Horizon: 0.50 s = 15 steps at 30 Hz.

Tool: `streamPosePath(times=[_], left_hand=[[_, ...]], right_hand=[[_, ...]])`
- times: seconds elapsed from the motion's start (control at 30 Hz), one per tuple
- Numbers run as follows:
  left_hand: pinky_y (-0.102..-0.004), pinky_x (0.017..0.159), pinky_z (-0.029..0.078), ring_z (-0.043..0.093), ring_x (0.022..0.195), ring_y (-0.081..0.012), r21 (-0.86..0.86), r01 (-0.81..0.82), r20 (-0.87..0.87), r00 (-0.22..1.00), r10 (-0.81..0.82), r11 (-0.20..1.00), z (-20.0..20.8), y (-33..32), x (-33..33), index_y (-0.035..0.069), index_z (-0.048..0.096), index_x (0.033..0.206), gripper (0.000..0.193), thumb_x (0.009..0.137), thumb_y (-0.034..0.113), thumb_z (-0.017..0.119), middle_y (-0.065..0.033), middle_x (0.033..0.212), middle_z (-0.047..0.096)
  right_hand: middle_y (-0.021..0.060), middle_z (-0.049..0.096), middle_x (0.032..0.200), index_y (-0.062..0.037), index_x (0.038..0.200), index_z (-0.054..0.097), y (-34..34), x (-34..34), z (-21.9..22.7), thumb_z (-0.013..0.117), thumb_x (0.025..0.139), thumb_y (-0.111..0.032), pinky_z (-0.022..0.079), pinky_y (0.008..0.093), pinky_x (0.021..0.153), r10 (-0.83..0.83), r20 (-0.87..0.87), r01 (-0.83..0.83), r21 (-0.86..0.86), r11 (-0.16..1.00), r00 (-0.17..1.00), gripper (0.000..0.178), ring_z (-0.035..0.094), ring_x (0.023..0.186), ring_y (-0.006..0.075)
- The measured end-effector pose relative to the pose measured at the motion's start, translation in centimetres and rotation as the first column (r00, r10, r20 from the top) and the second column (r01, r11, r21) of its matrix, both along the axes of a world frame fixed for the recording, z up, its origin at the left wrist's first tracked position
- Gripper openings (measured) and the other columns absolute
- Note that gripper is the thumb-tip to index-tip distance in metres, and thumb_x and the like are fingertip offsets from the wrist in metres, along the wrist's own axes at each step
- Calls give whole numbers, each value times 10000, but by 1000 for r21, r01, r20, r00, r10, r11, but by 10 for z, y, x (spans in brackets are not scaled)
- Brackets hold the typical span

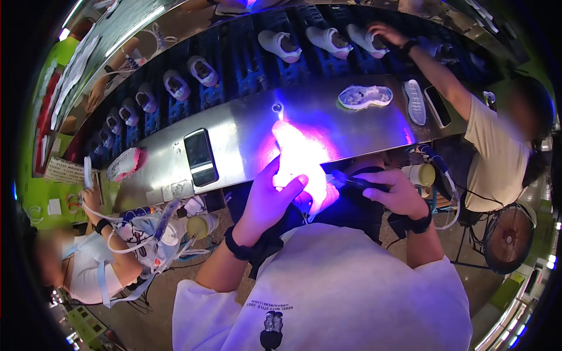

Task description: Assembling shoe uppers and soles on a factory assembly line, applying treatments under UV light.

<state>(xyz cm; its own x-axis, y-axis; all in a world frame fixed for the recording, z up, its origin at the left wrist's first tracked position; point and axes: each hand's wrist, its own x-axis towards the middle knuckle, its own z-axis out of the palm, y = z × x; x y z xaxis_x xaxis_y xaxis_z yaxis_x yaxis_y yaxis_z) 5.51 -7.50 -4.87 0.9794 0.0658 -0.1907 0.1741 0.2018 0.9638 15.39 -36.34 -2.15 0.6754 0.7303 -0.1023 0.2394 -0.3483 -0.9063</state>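
Note:
Under a strong violet light, a glowing shoe-shaped piece (pixel 301 161) is held over the near edge of the metal table; glare washes out its details. My left hand (pixel 263 202) is closed around its left side, with the thumb lying across it. In my right hand (pixel 398 190) is a brush (pixel 366 182) with a dark handle, gripped between thumb and fingers. The brush's bristles point left and meet the right side of the glowing piece, or come very close to it. A small lamp fitting (pixel 277 107) sits just beyond the piece.
A dark slatted conveyor (pixel 246 76) carries several pale shoes (pixel 281 45) behind the metal table (pixel 234 128). On the table lie a phone (pixel 201 157), shoe soles (pixel 364 97) and another phone (pixel 437 106). Co-workers sit at both sides; the right one's hand (pixel 387 34) reaches a conveyor shoe. A fan (pixel 508 238) stands at right.

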Motion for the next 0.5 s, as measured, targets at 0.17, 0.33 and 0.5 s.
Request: streamPosePath(times=[0.17, 0.33, 0.5], left_hand=[[-307, 950, 510, 648, 1061, -139, 76, -67, -5, 998, 68, 995, 1, -13, 10, -27, 589, 1312, 403, 963, 148, 690, -60, 1145, 692], [-255, 797, 533, 660, 905, -86, -30, -178, -70, 982, 175, 984, -2, -23, 16, -27, 612, 1253, 388, 965, 215, 705, -40, 1021, 711], [-217, 700, 522, 640, 717, -88, -162, -222, -287, 943, 169, 961, 6, -25, 16, 8, 636, 1126, 382, 989, 364, 658, -19, 805, 672]], right_hand=[[102, 750, 1056, -10, 1252, 691, -19, -9, 15, 743, 872, -51, 513, 301, 874, -112, -185, 80, -168, 982, 976, 386, 672, 933, 175], [115, 711, 896, -49, 1267, 688, -25, -19, 8, 752, 844, -31, 502, 311, 775, -158, 6, 156, -194, 969, 987, 428, 651, 812, 201], [127, 633, 797, -91, 1271, 689, -12, -13, 21, 758, 823, -19, 473, 342, 681, -144, 180, 181, -212, 960, 973, 459, 608, 719, 253]])
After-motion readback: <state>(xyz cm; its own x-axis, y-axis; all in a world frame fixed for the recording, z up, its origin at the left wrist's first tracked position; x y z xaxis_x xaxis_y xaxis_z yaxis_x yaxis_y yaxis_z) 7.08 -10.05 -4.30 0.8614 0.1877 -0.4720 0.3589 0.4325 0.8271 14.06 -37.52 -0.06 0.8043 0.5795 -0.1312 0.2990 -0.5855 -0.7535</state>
